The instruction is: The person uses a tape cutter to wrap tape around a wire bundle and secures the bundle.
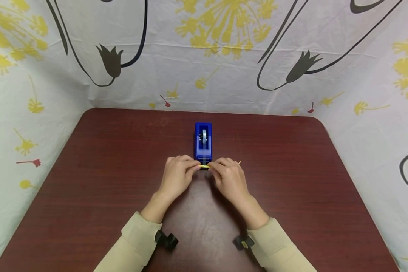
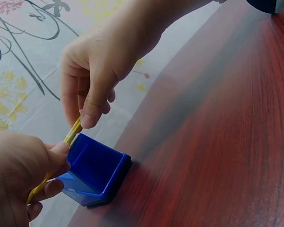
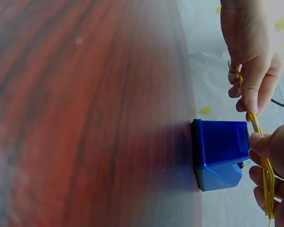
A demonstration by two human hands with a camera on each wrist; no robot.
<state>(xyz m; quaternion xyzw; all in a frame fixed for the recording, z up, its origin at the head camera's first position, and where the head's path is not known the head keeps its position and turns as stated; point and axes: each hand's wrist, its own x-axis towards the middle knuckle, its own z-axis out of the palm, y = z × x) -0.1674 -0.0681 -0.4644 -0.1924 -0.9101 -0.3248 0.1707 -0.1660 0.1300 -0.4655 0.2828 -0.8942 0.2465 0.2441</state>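
A blue tape dispenser stands on the table with its toothed cutting edge facing the person. Right at that edge, both hands hold a slim yellow bundle of thin strands crosswise. My left hand pinches it left of the dispenser's middle, thumb against fingertips. On the other side my right hand pinches it too, and an end pokes out past its fingers. In the right wrist view the yellow bundle shows long loops beneath the right hand. Whether tape touches the strands is hidden.
The dark red wooden table has rounded far corners. White cloth with yellow and grey flower prints hangs behind it and at both sides. A small black device sits at the left cuff, with a similar device at the right.
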